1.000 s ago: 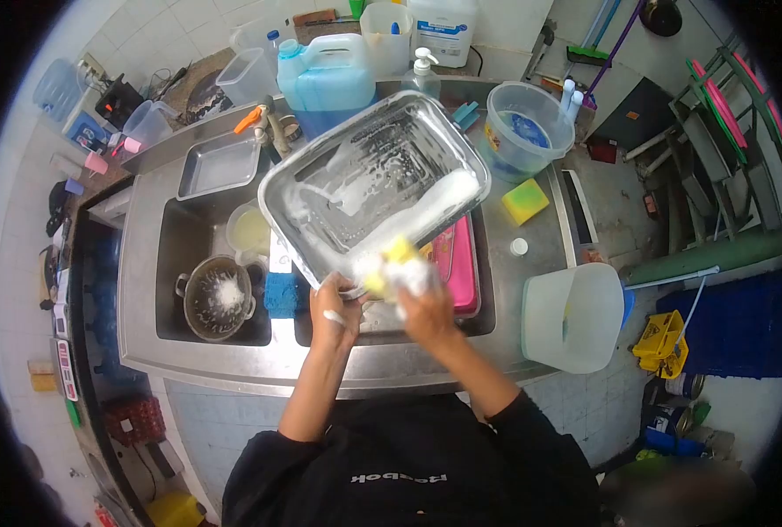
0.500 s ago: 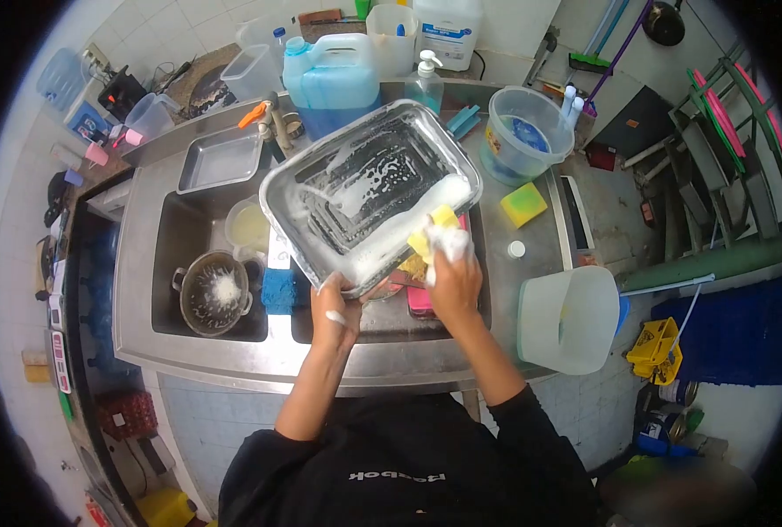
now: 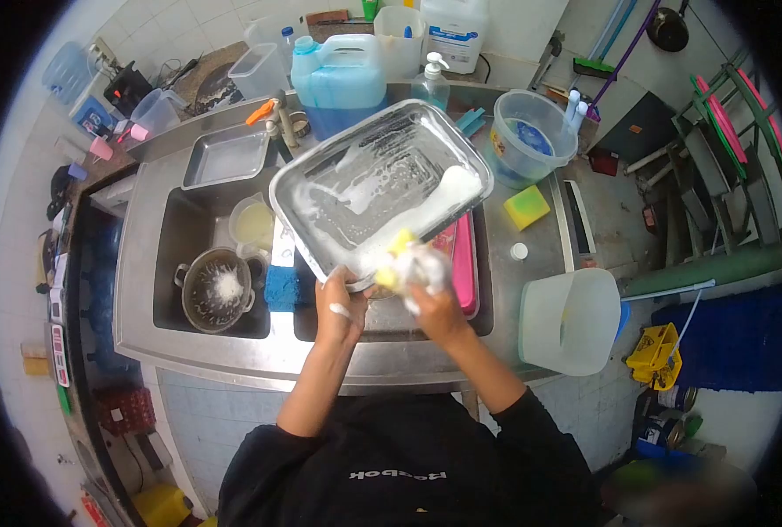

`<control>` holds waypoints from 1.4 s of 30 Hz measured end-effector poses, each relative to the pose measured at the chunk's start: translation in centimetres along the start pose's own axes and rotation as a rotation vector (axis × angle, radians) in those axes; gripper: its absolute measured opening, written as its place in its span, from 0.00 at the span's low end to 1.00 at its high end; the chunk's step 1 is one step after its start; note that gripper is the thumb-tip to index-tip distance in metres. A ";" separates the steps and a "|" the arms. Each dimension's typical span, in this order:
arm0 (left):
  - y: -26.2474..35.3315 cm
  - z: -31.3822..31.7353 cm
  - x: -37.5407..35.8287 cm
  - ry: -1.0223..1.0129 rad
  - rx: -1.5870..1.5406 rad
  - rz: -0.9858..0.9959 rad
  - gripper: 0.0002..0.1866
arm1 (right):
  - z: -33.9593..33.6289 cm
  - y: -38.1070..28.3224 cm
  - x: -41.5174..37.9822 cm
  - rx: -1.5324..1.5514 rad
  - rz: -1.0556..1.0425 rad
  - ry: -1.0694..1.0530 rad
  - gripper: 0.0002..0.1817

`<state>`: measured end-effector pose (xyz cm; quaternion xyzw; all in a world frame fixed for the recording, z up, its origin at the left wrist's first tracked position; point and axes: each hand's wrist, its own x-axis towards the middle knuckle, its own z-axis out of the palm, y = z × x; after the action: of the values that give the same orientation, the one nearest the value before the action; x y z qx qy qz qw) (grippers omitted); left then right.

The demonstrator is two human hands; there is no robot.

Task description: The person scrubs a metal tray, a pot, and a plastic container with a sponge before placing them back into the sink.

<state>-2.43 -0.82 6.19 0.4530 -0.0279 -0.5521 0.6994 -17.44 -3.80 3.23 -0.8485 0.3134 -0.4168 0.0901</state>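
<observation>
A rectangular metal baking tray (image 3: 356,198), streaked with white suds, is held tilted above the right sink basin. My left hand (image 3: 340,314) grips its near corner, with a dab of foam on the skin. My right hand (image 3: 435,299), foamy and blurred by motion, is closed round a yellow sponge (image 3: 398,255) at the tray's near edge. Behind the sponge, a pink item (image 3: 464,272) lies in the right basin. A blue scrubbing pad (image 3: 281,290) rests on the divider left of my left hand.
The left basin holds a soapy pot (image 3: 217,290) and a plastic tub (image 3: 252,224). A second tray (image 3: 226,158) lies by the orange-handled tap (image 3: 262,111). Rightward are a yellow-green sponge (image 3: 527,207), a clear bucket (image 3: 531,140) and a whitish container (image 3: 568,321). A blue-liquid jug (image 3: 338,79) stands behind.
My right hand and its sponge have moved left and toward me along the tray's near edge. More of the pink item shows. The tray has shifted slightly right in view.
</observation>
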 end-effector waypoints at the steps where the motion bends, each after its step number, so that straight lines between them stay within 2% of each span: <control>1: 0.2 0.3 -0.3 0.000 -0.014 0.000 0.13 | 0.2 1.0 -0.2 0.004 0.033 0.078 0.07; 2: 0.3 0.5 -0.5 -0.019 -0.025 0.000 0.13 | 0.2 1.8 -0.3 0.147 0.263 0.102 0.08; 3: 0.4 0.7 -0.6 -0.039 -0.038 0.000 0.13 | -0.2 2.4 -0.1 -0.070 0.253 0.142 0.09; 5: 0.4 0.6 -0.4 -0.032 -0.025 -0.001 0.13 | 0.3 1.0 0.0 -0.054 0.223 0.155 0.09; 8: 0.0 0.4 0.1 0.003 0.021 0.004 0.14 | 1.1 -1.3 -0.9 0.024 0.068 0.068 0.10; 11: -0.3 0.2 -0.3 -0.045 0.000 0.017 0.15 | 0.1 0.3 -0.8 -0.018 0.136 0.057 0.09; 12: -0.4 0.0 -0.3 -0.068 -0.009 0.024 0.16 | 0.1 0.9 -1.0 -0.032 0.242 0.051 0.09; 16: -0.6 -0.3 0.2 -0.070 0.018 0.032 0.15 | 1.2 -0.2 -1.5 0.075 0.164 0.071 0.09; 19: -0.3 0.1 -0.2 -0.037 0.026 0.000 0.13 | 0.2 1.2 -1.4 -0.023 0.168 0.031 0.10; 21: -0.3 0.0 -0.2 -0.052 0.055 0.023 0.12 | -1.2 3.0 -0.1 -0.015 0.357 0.085 0.12; 23: -0.3 -0.2 0.1 -0.054 0.063 0.034 0.12 | -1.0 3.1 0.1 -0.030 0.433 0.097 0.13; 27: -0.5 -0.3 0.4 -0.030 0.073 0.035 0.14 | 0.3 -0.4 -1.0 0.015 0.108 0.005 0.20; 29: -0.2 -0.5 0.5 -0.026 0.086 0.044 0.14 | 0.5 1.4 -1.2 -0.023 0.151 0.043 0.20; 31: -0.3 -1.1 0.6 -0.028 0.092 0.055 0.15 | -0.1 6.0 -1.4 0.067 0.479 0.039 0.20; 32: -0.4 -1.2 0.5 -0.028 0.087 0.048 0.16 | -0.8 6.8 -0.6 -0.033 0.555 0.136 0.19; 33: -0.4 -1.4 0.6 -0.031 0.083 0.045 0.16 | -1.4 7.2 0.4 -0.096 0.412 0.193 0.20; 35: -0.5 -1.3 0.8 -0.036 0.089 0.055 0.16 | -0.7 5.2 1.1 -0.065 0.344 0.181 0.19; 36: -0.7 -1.3 0.9 -0.036 0.101 0.062 0.16 | 0.3 3.7 0.8 0.012 0.343 0.153 0.16; 37: -0.8 -1.3 1.1 -0.038 0.112 0.070 0.16 | 1.5 2.1 0.1 0.248 0.450 0.100 0.15; 39: -0.6 -2.0 1.8 -0.050 0.150 0.043 0.17 | 1.8 -0.2 -0.1 -0.018 0.082 0.009 0.14; 42: -0.4 -1.4 1.1 -0.055 0.094 0.108 0.14 | 2.5 1.5 -0.6 0.354 0.334 -0.025 0.16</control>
<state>-1.54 -0.80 4.59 0.4677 -0.0973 -0.5240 0.7051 -16.48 -4.91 0.66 -0.7610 0.3700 -0.4340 0.3091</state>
